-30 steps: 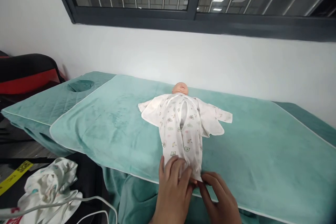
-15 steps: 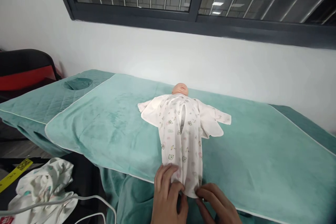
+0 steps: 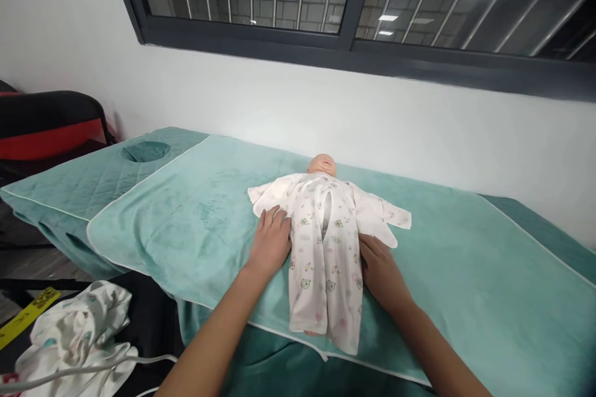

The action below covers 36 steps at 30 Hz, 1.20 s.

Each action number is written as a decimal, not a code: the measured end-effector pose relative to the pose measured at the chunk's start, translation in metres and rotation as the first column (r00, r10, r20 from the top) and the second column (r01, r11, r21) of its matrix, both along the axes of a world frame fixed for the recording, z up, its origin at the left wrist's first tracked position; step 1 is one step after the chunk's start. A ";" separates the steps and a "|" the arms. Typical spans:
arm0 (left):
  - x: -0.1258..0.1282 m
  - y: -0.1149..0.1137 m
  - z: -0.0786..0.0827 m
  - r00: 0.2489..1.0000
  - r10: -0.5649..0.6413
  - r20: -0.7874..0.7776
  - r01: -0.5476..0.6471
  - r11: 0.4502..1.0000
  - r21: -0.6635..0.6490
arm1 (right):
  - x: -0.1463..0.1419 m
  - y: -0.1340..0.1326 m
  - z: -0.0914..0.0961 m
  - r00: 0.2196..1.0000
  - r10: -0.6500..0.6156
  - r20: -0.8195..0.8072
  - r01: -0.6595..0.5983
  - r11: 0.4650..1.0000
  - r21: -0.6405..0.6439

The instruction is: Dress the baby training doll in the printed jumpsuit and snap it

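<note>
At far left, the pale cable passing across the bundled printed cloth could snag if your forearm swept back that way. Your left hand sits bent-fingered against the side of the printed trousers, worn by the doll lying face-up on the blanket, and a one-sided tug would likely twist them or widen the front slit (the cuffs already lie unevenly). Your right hand touches the opposite side, below the white shirt's flap, which careless fingers might bunch; whether either hand pinches fabric, you cannot tell from here.
</note>
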<state>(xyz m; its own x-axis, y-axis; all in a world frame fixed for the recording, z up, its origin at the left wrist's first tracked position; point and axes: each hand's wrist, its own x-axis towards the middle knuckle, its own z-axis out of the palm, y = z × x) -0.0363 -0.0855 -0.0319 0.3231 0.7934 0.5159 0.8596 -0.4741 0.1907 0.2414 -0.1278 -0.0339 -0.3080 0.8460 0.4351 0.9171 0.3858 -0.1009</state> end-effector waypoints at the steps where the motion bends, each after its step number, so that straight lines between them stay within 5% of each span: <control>1: 0.005 0.008 0.000 1.000 -0.011 -0.012 0.011 1.000 0.000 | -0.004 0.004 0.001 1.000 -0.014 0.027 0.013 0.999 0.031; 6: 0.021 0.027 -0.005 0.998 -0.067 0.013 0.067 0.997 0.042 | -0.013 0.006 0.003 0.992 -0.106 0.073 0.097 0.988 0.118; 15: 0.021 0.021 -0.007 0.998 -0.064 -0.025 0.064 0.997 0.037 | -0.017 0.004 0.003 0.987 -0.098 0.130 0.081 0.989 0.127; 21: 0.019 0.021 -0.010 1.000 -0.011 -0.024 0.011 1.000 0.015 | -0.014 0.008 0.005 0.988 -0.025 0.152 0.022 0.999 0.023; 32: 0.018 0.020 -0.006 0.997 -0.074 0.000 0.073 0.997 -0.023 | -0.007 -0.018 0.000 0.981 0.052 -0.186 -0.092 0.973 -0.212; 36: 0.019 0.018 -0.005 0.993 -0.121 0.011 0.121 0.986 -0.117 | 0.006 -0.011 -0.002 0.937 0.007 -0.348 -0.067 0.984 -0.162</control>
